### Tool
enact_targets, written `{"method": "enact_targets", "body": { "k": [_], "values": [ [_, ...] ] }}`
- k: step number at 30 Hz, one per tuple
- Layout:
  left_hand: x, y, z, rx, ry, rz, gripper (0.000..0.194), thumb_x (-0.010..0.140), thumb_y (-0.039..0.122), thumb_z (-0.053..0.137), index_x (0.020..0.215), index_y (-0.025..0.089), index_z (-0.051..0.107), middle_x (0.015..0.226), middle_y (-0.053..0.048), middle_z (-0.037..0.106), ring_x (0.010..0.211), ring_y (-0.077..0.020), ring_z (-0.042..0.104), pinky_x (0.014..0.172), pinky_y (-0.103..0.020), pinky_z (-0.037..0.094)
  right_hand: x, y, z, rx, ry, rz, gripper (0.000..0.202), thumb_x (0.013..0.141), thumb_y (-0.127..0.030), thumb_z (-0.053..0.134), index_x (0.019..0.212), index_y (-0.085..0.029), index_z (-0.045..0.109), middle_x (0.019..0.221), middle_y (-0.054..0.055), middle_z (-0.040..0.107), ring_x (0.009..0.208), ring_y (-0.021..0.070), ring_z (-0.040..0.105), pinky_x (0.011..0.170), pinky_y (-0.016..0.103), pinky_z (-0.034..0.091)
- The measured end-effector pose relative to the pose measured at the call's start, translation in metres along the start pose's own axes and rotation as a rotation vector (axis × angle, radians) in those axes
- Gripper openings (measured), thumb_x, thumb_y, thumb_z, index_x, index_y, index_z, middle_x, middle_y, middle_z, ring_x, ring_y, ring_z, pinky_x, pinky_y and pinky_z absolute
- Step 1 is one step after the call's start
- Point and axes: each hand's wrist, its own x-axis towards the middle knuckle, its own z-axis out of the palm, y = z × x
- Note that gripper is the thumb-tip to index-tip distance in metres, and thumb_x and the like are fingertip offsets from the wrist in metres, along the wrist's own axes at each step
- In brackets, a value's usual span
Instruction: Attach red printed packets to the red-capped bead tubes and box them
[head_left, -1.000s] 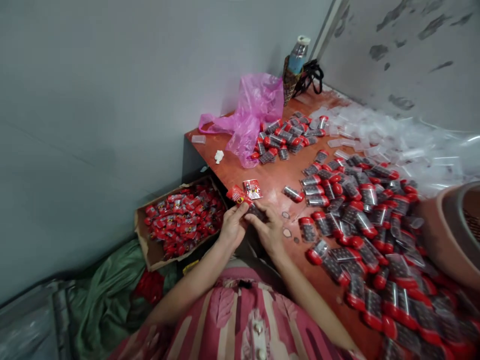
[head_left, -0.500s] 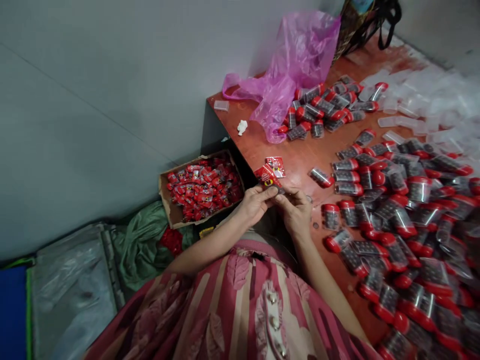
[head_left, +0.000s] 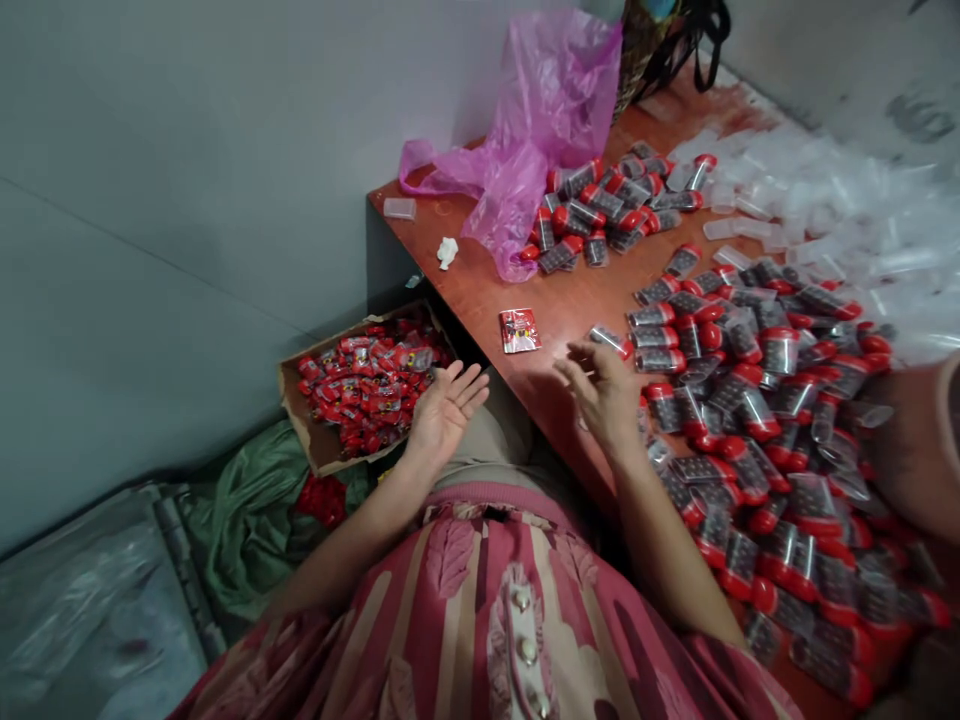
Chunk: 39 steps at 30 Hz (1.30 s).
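My left hand (head_left: 446,412) is open, palm up and fingers spread, beside the right edge of a cardboard box (head_left: 324,452). Inside that box lie many red wrapped packets (head_left: 375,385). Over the orange-red table, my right hand (head_left: 609,398) has its fingers apart and holds nothing that I can see. Just beyond its fingertips lies a small clear container with a red cap and dark contents (head_left: 609,342); whether they touch, I cannot tell. A flat red printed packet (head_left: 520,330) rests on the table between and beyond my hands.
More red-capped containers (head_left: 780,350) crowd the table (head_left: 465,275) on the right. A pink plastic bag (head_left: 517,165) and a smaller pile stand at the back, with clear empty tubes (head_left: 825,190) behind. Another person's limb (head_left: 915,440) shows at the right edge. Green cloth (head_left: 251,525) lies lower left.
The red packet that both hands held has left them, and my left hand has moved left to the box and opened. My right hand has moved right, toward the containers. The view has shifted.
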Motion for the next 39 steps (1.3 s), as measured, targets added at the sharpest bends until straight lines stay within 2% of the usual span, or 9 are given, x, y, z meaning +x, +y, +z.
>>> {"method": "enact_targets", "body": {
  "k": [5, 8, 12, 18, 23, 28, 33, 36, 39],
  "values": [
    [0.022, -0.008, 0.008, 0.711, -0.126, 0.483, 0.036, 0.078, 0.044, 0.064, 0.104, 0.019, 0.067, 0.107, -0.009, 0.068, 0.094, -0.0199, 0.065, 0.088, -0.036, 0.049, 0.043, 0.030, -0.045, -0.808, -0.120, -0.151, 0.037, 0.089, -0.022, 0.041, 0.122, -0.013, 0.058, 0.116, 0.018, 0.064, 0.103, 0.0318, 0.055, 0.082, 0.043, 0.046],
    [0.047, -0.004, 0.024, 1.275, -0.212, 0.876, 0.036, 0.085, 0.041, 0.057, 0.113, 0.021, 0.065, 0.111, -0.009, 0.065, 0.104, -0.0206, 0.058, 0.096, -0.037, 0.041, 0.060, 0.041, -0.049, -0.934, -0.304, -0.252, 0.046, 0.087, -0.018, 0.042, 0.132, -0.012, 0.050, 0.114, 0.017, 0.065, 0.103, 0.0319, 0.054, 0.080, 0.041, 0.047],
    [0.075, -0.003, 0.041, 1.766, -0.162, 0.987, 0.041, 0.084, 0.041, 0.058, 0.121, 0.022, 0.061, 0.121, -0.010, 0.060, 0.112, -0.0257, 0.050, 0.092, -0.040, 0.038, 0.071, 0.046, -0.040, -0.926, -0.401, -0.259, 0.053, 0.082, -0.026, 0.053, 0.133, -0.012, 0.049, 0.108, 0.018, 0.063, 0.098, 0.0316, 0.056, 0.078, 0.040, 0.048],
    [0.091, -0.015, 0.041, 1.787, -0.064, 1.067, 0.023, 0.085, 0.040, 0.057, 0.099, 0.028, 0.069, 0.116, -0.005, 0.062, 0.109, -0.0223, 0.050, 0.088, -0.038, 0.037, 0.073, 0.031, -0.028, -0.708, -0.394, -0.377, 0.041, 0.082, -0.019, 0.051, 0.120, -0.011, 0.061, 0.120, 0.017, 0.061, 0.107, 0.0312, 0.056, 0.092, 0.043, 0.044],
    [0.088, -0.020, 0.040, 1.619, -0.058, 1.142, 0.020, 0.087, 0.036, 0.055, 0.097, 0.027, 0.070, 0.120, -0.006, 0.062, 0.117, -0.0220, 0.049, 0.096, -0.039, 0.035, 0.059, 0.006, -0.002, -0.263, -0.161, -0.097, 0.037, 0.084, -0.040, 0.055, 0.110, -0.015, 0.065, 0.103, 0.014, 0.070, 0.091, 0.0261, 0.065, 0.083, 0.041, 0.049],
    [0.064, -0.013, 0.043, 1.278, -0.172, 1.007, 0.025, 0.083, 0.036, 0.060, 0.105, 0.027, 0.069, 0.123, -0.008, 0.060, 0.122, -0.0233, 0.048, 0.104, -0.039, 0.032, 0.048, -0.002, 0.028, 0.371, -0.123, 0.141, 0.043, 0.072, -0.045, 0.068, 0.104, -0.017, 0.061, 0.082, 0.003, 0.070, 0.074, 0.0169, 0.065, 0.074, 0.033, 0.052],
    [0.042, -0.006, 0.042, 0.721, -0.186, 0.407, 0.040, 0.074, 0.050, 0.066, 0.098, 0.018, 0.071, 0.093, -0.006, 0.069, 0.088, -0.0197, 0.064, 0.082, -0.030, 0.050, 0.042, -0.008, 0.030, 0.626, -0.199, 0.246, 0.044, 0.064, -0.039, 0.075, 0.100, -0.018, 0.060, 0.068, -0.004, 0.064, 0.058, 0.0108, 0.058, 0.061, 0.026, 0.048],
    [0.039, -0.007, 0.039, 0.520, -0.252, 0.104, 0.038, 0.062, 0.049, 0.075, 0.071, 0.013, 0.071, 0.068, -0.004, 0.067, 0.067, -0.0154, 0.063, 0.070, -0.029, 0.053, 0.040, -0.011, 0.020, 0.415, -0.291, 0.198, 0.045, 0.069, -0.046, 0.070, 0.102, -0.017, 0.061, 0.071, 0.000, 0.066, 0.064, 0.0147, 0.061, 0.062, 0.028, 0.048],
    [0.037, -0.011, 0.038, 0.437, -0.221, 0.023, 0.035, 0.054, 0.043, 0.081, 0.065, 0.012, 0.070, 0.065, -0.004, 0.067, 0.061, -0.0140, 0.062, 0.065, -0.028, 0.053, 0.042, -0.011, 0.007, -0.199, -0.161, 0.184, 0.043, 0.082, -0.051, 0.055, 0.105, -0.015, 0.064, 0.082, 0.012, 0.070, 0.079, 0.0246, 0.066, 0.072, 0.036, 0.048]
  ]
}}
